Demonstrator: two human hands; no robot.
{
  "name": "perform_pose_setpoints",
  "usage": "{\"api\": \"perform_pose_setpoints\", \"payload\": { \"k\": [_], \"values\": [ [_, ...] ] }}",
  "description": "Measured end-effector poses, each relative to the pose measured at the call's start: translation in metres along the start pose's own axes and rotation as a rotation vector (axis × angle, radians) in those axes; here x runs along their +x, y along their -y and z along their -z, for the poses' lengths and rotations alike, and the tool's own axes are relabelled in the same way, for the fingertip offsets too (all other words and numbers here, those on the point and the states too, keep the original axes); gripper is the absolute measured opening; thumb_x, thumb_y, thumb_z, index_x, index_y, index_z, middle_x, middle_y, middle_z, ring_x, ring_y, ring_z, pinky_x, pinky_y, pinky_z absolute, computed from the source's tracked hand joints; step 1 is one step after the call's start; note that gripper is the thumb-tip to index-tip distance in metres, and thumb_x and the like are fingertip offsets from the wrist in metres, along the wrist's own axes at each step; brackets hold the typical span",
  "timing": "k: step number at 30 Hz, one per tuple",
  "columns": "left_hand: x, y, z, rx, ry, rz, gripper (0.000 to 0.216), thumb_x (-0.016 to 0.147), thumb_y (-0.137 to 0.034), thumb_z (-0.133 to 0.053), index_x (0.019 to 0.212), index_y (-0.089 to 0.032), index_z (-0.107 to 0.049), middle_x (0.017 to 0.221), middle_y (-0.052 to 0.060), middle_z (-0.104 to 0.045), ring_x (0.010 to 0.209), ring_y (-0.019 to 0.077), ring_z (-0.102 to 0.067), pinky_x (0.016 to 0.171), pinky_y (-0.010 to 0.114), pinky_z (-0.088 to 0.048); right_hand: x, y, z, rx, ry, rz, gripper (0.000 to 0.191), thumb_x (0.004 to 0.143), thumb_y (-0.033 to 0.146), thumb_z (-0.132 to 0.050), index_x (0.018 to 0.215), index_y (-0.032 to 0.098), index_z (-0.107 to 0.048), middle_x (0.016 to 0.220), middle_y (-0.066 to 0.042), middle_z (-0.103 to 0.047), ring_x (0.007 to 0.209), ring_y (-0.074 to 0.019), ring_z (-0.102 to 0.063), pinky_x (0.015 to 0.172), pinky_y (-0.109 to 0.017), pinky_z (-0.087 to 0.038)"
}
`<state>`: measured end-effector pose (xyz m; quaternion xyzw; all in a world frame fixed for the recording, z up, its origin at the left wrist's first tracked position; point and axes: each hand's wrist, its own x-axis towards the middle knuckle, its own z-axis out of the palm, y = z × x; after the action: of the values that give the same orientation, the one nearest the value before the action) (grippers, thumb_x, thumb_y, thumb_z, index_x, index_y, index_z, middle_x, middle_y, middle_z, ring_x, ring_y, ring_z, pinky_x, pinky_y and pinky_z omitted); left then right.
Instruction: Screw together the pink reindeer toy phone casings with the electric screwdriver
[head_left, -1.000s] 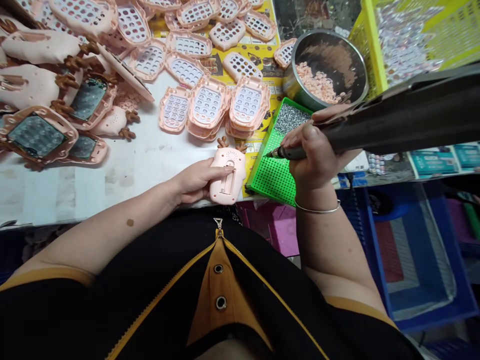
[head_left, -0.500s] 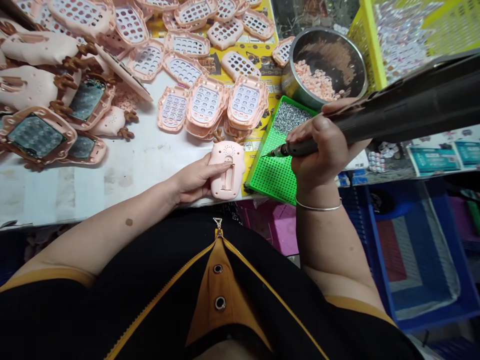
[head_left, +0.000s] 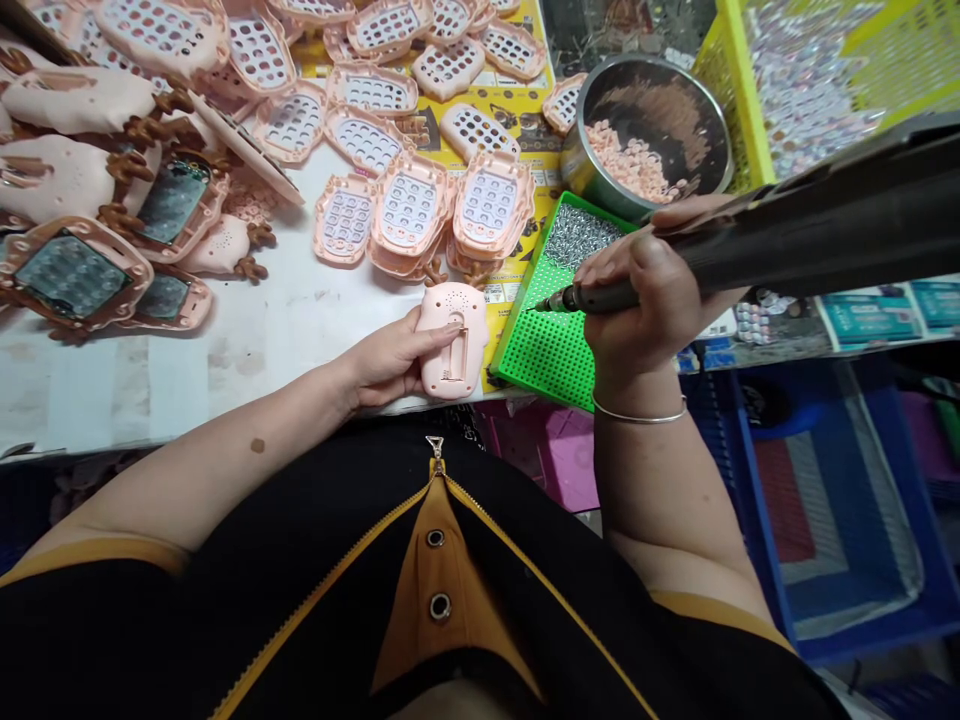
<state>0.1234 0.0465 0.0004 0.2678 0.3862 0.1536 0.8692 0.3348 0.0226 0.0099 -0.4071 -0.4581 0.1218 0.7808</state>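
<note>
My left hand (head_left: 394,355) grips a pink toy phone (head_left: 452,345) with brown antlers at the table's front edge. Its back faces up, with an uncovered battery slot and screw holes. My right hand (head_left: 641,295) is wrapped round a dark electric screwdriver (head_left: 795,230). The driver's tip points left and down over a green perforated tray (head_left: 544,350); whether it touches the tray I cannot tell. Silver screws (head_left: 581,237) lie heaped in the tray's far end. Just beyond the held phone sit stacked pink front shells (head_left: 409,205) with white button pads.
Half-assembled phones with dark circuit boards (head_left: 71,270) pile up at the left. A steel bowl (head_left: 574,150) of small pink parts stands behind the tray. A yellow basket (head_left: 739,90) is at the far right, and blue crates (head_left: 930,560) are below the table.
Almost nothing differs. The screwdriver and my right hand have shifted very slightly to the right; my left hand keeps the toy phone in the same place.
</note>
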Motion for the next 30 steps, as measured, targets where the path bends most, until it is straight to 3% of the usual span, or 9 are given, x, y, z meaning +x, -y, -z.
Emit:
{"api": "perform_pose_setpoints", "payload": {
  "k": [6, 10, 17, 25, 30],
  "values": [
    [0.0, 0.001, 0.002, 0.004, 0.006, -0.014, 0.043, 0.086, -0.024, -0.076, 0.125, -0.025, -0.059, 0.107, 0.008, -0.074, 0.083, 0.0198, -0.073, 0.08, 0.045, -0.064, -0.001, -0.009, 0.002, 0.011, 0.044, -0.004, 0.026, 0.075, 0.044, -0.083, 0.087, 0.026, -0.069, 0.054, 0.009, -0.051, 0.039, -0.0087, -0.05, 0.039, -0.024, -0.042],
    [-0.001, 0.0, 0.001, 0.01, 0.002, -0.011, 0.04, 0.088, -0.025, -0.074, 0.124, -0.024, -0.059, 0.105, 0.008, -0.074, 0.081, 0.0191, -0.072, 0.073, 0.04, -0.065, -0.004, -0.009, 0.001, -0.048, 0.069, -0.037, 0.027, 0.077, 0.049, -0.08, 0.087, 0.028, -0.067, 0.055, 0.009, -0.05, 0.039, -0.0094, -0.05, 0.041, -0.026, -0.046],
    [-0.001, 0.001, 0.0, -0.005, 0.008, -0.015, 0.04, 0.087, -0.026, -0.075, 0.124, -0.024, -0.058, 0.102, 0.007, -0.073, 0.079, 0.0172, -0.072, 0.069, 0.034, -0.064, -0.005, -0.007, -0.001, -0.061, 0.006, -0.003, 0.025, 0.075, 0.047, -0.081, 0.087, 0.029, -0.07, 0.057, 0.008, -0.051, 0.041, -0.0094, -0.049, 0.042, -0.027, -0.045],
    [0.0, 0.001, 0.0, -0.007, 0.019, -0.041, 0.038, 0.086, -0.026, -0.076, 0.12, -0.023, -0.06, 0.099, 0.007, -0.074, 0.081, 0.0196, -0.073, 0.08, 0.044, -0.064, -0.004, -0.013, 0.003, -0.042, 0.131, -0.009, 0.028, 0.078, 0.051, -0.078, 0.089, 0.028, -0.065, 0.056, 0.009, -0.051, 0.04, -0.0095, -0.051, 0.041, -0.026, -0.045],
    [-0.001, 0.0, -0.001, -0.004, -0.009, -0.04, 0.038, 0.086, -0.026, -0.076, 0.121, -0.023, -0.06, 0.101, 0.007, -0.074, 0.08, 0.0192, -0.072, 0.083, 0.049, -0.064, -0.004, 0.004, -0.001, -0.02, 0.044, 0.007, 0.026, 0.077, 0.045, -0.081, 0.089, 0.026, -0.068, 0.057, 0.008, -0.049, 0.042, -0.0091, -0.051, 0.043, -0.026, -0.045]
  ]
}}
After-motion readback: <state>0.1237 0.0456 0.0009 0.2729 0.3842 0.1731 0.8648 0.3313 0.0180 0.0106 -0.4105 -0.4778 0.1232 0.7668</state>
